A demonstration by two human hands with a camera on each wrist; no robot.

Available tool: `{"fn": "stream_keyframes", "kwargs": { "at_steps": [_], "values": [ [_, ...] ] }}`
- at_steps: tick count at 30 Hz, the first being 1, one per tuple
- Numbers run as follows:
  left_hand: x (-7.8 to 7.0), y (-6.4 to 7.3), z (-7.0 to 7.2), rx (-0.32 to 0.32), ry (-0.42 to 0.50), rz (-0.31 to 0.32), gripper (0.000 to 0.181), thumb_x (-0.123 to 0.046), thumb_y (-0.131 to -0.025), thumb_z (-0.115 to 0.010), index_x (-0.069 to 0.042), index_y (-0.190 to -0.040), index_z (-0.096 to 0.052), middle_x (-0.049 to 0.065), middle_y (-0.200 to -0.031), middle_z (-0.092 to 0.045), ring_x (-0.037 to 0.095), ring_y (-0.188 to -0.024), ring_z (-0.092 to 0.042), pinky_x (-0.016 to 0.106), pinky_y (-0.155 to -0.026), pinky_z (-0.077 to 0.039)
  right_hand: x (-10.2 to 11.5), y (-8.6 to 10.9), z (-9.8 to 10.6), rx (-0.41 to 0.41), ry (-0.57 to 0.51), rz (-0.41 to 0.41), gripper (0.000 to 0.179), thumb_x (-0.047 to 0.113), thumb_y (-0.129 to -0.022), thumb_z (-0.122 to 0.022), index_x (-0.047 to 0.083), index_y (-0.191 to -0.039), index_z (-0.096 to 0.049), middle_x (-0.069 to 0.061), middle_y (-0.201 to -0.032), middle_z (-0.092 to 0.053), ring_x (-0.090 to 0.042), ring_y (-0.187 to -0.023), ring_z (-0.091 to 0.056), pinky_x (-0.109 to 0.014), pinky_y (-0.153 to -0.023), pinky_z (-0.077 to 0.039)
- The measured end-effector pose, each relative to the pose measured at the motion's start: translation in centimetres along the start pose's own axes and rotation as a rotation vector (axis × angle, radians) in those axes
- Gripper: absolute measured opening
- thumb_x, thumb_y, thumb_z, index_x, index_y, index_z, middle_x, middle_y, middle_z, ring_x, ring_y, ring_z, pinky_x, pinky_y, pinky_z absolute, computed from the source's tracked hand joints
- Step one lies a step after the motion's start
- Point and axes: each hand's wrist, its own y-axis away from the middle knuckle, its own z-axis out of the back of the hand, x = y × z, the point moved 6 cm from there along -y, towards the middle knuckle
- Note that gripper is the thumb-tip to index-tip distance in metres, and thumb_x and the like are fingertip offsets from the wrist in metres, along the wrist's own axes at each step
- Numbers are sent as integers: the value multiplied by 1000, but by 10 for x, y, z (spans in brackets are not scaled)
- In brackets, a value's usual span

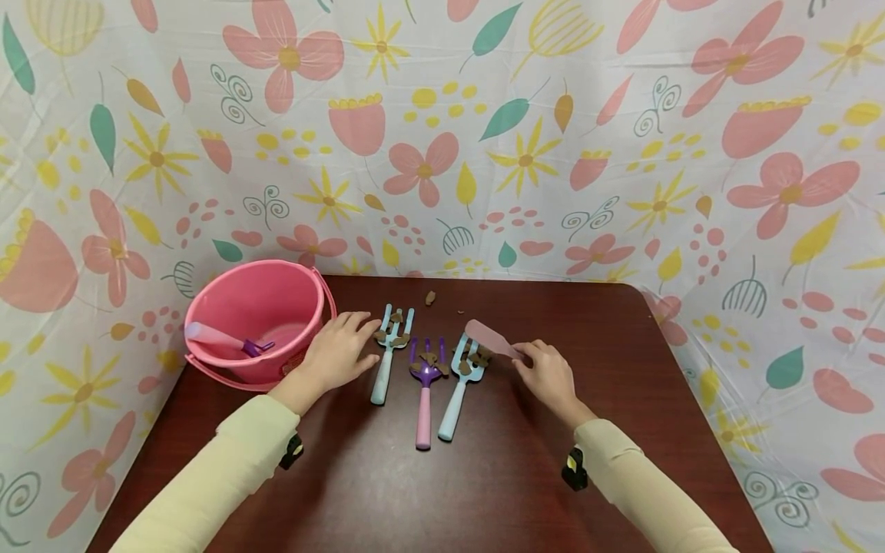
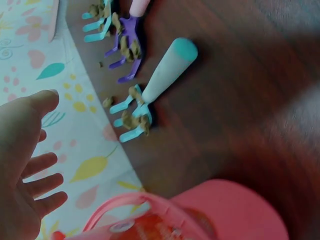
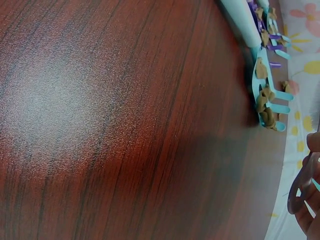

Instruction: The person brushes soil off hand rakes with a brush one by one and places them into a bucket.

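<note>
My right hand [image 1: 549, 376] pinches the handle of a pink spatula [image 1: 492, 338]; its flat blade is over the tines of the right-hand blue toy garden fork [image 1: 452, 411]. In the right wrist view, the spatula's handle end [image 3: 296, 200] shows at the right edge. My left hand [image 1: 336, 349] holds nothing, its fingers spread between the pink bucket [image 1: 256, 288] and the left blue fork [image 1: 382, 376]. Between the blue forks lies a fork with a purple head and pink handle [image 1: 423, 418]. Brown clay-like lumps [image 2: 131, 120] sit on the tines of all three forks.
Inside the bucket leans another purple-headed tool with a pale handle [image 1: 214, 336]. Small brown lumps [image 1: 430, 297] lie near the back edge of the dark wooden table [image 1: 567, 476]. A flower-print cloth [image 1: 442, 153] hangs behind and at both sides.
</note>
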Motion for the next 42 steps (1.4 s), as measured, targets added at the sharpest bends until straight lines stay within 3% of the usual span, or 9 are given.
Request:
{"fn": "stream_keyframes", "kwargs": {
  "at_steps": [7,13,19,29,36,42],
  "values": [
    [-5,1,-25,19,12,62,53,-38,-76,-71,-8,-119,-57,14,-116,-55,30,-103,-53,44,-86,-45,0,0,1,-11,0,4,27,17,-77,-73,14,-104,-69,-6,-89,-63,-21,-70,-56,-38,-54,-47],
    [-6,2,-45,88,32,152,58,-42,-77,-69,-10,-123,-56,12,-112,-56,28,-98,-53,43,-79,-46,1,0,0,-16,-8,10,27,17,-77,-73,13,-103,-69,-7,-89,-63,-21,-69,-56,-38,-53,-46],
    [-5,4,-66,186,40,236,65,-47,-77,-67,-10,-128,-52,14,-115,-54,30,-102,-52,44,-84,-45,3,1,0,-18,-18,17,27,17,-77,-73,14,-104,-69,-7,-89,-64,-21,-69,-55,-37,-52,-46],
    [-6,5,-96,292,91,400,63,-49,-79,-65,-7,-124,-52,16,-115,-52,33,-102,-53,45,-79,-48,3,0,0,-14,-9,16,26,18,-78,-72,14,-104,-69,-6,-89,-63,-21,-69,-55,-38,-53,-46],
    [-10,8,-116,304,139,512,64,-48,-77,-67,-5,-123,-53,16,-109,-53,33,-97,-55,48,-71,-49,3,1,0,-9,-6,7,27,17,-77,-73,14,-103,-69,-6,-89,-64,-21,-71,-56,-39,-55,-47],
    [-10,9,-124,299,146,555,60,-45,-75,-69,-3,-116,-54,15,-99,-54,34,-87,-59,47,-65,-49,2,1,-1,4,-7,-2,27,17,-77,-73,14,-104,-69,-6,-89,-64,-22,-72,-57,-40,-58,-48]
  ]
}}
